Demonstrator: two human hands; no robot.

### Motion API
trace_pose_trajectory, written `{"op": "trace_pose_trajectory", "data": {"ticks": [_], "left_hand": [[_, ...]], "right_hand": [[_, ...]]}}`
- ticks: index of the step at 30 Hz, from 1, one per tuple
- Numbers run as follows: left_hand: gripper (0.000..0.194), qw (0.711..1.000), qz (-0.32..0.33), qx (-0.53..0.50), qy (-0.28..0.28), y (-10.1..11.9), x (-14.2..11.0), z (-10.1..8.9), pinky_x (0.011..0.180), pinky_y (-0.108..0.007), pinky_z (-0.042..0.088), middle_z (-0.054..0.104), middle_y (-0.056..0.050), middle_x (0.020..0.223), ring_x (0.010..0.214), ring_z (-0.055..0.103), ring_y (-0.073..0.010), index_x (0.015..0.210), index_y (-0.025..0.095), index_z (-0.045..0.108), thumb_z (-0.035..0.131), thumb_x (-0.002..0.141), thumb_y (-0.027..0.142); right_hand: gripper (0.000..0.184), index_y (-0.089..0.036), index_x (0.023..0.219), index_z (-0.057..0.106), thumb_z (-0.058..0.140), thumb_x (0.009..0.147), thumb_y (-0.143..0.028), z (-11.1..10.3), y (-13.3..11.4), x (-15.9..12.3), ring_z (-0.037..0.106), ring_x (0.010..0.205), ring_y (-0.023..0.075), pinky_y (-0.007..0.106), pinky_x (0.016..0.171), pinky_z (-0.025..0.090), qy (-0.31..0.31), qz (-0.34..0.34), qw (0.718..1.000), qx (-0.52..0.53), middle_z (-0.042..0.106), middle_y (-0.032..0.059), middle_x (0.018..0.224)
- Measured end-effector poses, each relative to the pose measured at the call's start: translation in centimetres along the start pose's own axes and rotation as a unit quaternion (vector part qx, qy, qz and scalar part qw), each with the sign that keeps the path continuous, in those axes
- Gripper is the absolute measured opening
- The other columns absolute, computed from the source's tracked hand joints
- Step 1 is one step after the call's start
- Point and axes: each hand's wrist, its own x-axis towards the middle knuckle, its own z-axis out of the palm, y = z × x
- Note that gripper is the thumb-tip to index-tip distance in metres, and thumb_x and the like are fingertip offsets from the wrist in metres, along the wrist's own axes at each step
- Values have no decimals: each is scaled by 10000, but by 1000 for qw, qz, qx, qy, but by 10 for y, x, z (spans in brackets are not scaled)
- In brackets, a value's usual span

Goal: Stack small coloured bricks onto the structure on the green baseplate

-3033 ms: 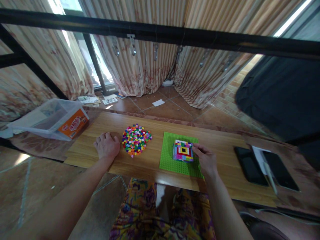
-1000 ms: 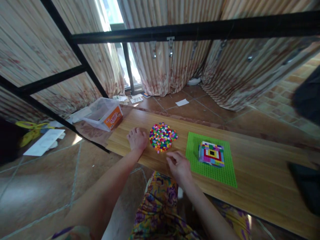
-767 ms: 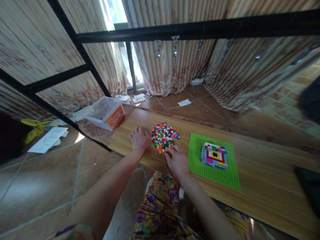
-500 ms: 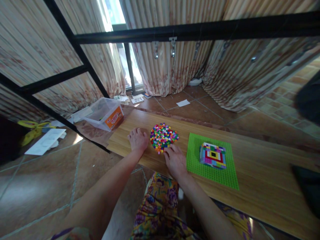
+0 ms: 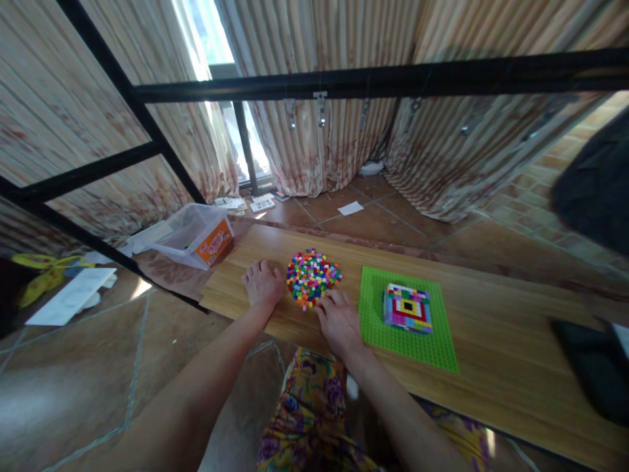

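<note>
A pile of small multicoloured toy bricks point(image 5: 310, 276) lies on the wooden tabletop, between my two hands. My left hand point(image 5: 263, 283) rests palm down just left of the pile, fingers loosely apart and holding nothing. At the pile's near right edge, my right hand point(image 5: 340, 320) has its fingers bent down with thumb and fingertips close together. Whatever is between those fingertips is too small to make out. To the right lies a green baseplate point(image 5: 445, 341), bearing a built block of bricks point(image 5: 407, 308) with a concentric square pattern on top.
A clear plastic box point(image 5: 171, 239) with an orange label stands beyond the left end of the wooden table point(image 5: 496, 328). A dark flat object point(image 5: 584, 367) lies at the right end. A black metal frame point(image 5: 344, 86) crosses above, before striped curtains point(image 5: 324, 151).
The view has shifted slightly, so the table's contents appear a little further left and lower. My right hand stays at the pile's edge, and my left hand remains resting beside it.
</note>
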Motion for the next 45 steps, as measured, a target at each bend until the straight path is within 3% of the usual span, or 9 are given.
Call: {"op": "trace_pose_trajectory", "data": {"ticks": [5, 9, 12, 16, 20, 26, 30, 37, 45], "left_hand": [[436, 1000, 0, 0, -3, 1, 1, -3, 979, -474, 412, 596, -195, 1286, 1185, 531, -337, 1220, 101, 602, 412, 910, 342], [460, 1000, -2, -5, -11, 2, 3, -6, 994, -491, 404, 591, -212, 1288, 1198, 523, -348, 1246, 84, 588, 411, 908, 340], [467, 1000, -4, -11, -14, 2, 3, -6, 1012, -502, 391, 579, -217, 1302, 1217, 509, -358, 1250, 81, 584, 408, 905, 340], [480, 1000, -4, -9, -11, 2, 4, -5, 1016, -502, 388, 577, -217, 1309, 1221, 503, -364, 1246, 77, 586, 393, 906, 356], [492, 1000, -1, -5, -17, 1, 4, -6, 1011, -508, 388, 577, -225, 1301, 1219, 499, -369, 1245, 68, 586, 377, 909, 361], [496, 1000, -2, 0, -18, 2, 4, -9, 996, -506, 398, 576, -223, 1299, 1197, 505, -373, 1239, 64, 587, 364, 912, 362], [492, 1000, -1, -4, -18, 2, 4, -8, 997, -508, 393, 579, -224, 1288, 1195, 505, -374, 1231, 67, 589, 360, 915, 367], [468, 1000, -7, -16, -17, 2, 4, -6, 1018, -504, 377, 564, -213, 1320, 1226, 485, -368, 1223, 85, 588, 376, 910, 361], [467, 1000, -9, -18, -13, 2, 3, -4, 1016, -503, 381, 568, -204, 1327, 1222, 490, -362, 1238, 99, 586, 385, 908, 360]], "right_hand": [[184, -207, 868, 694, 521, 925, -228, -17, -5, -5, 604, 935, 193, 318, 842, 476, 54, 5, 994, 92, 673, 72, 985], [209, -203, 883, 706, 521, 918, -291, -49, 1, -23, 635, 760, 156, 280, 712, 499, 103, 82, 965, 229, 698, 40, 851], [224, -202, 878, 725, 584, 869, -377, -74, 27, -43, 659, 754, 171, 294, 705, 522, 154, 168, 931, 287, 724, 46, 848], [288, -191, 846, 749, 697, 739, -453, -99, 82, -68, 685, 789, 199, 325, 745, 542, 245, 277, 883, 288, 751, 64, 871], [340, -175, 860, 760, 721, 698, -471, -111, 117, -78, 690, 763, 220, 358, 730, 551, 267, 326, 861, 286, 759, 79, 855], [296, -204, 935, 762, 613, 801, -423, -110, 106, -57, 682, 868, 217, 370, 814, 525, 213, 264, 918, 207, 751, 82, 982], [282, -197, 951, 752, 549, 831, -351, -104, 99, -39, 659, 796, 199, 355, 786, 499, 189, 255, 942, 105, 742, 86, 977], [276, -206, 910, 743, 504, 871, -340, -91, 100, -30, 633, 827, 210, 344, 777, 459, 173, 237, 956, -8, 729, 85, 954], [312, -206, 962, 741, 531, 867, -416, -87, 104, -34, 639, 791, 210, 356, 787, 471, 193, 226, 955, 18, 745, 84, 919]]}}
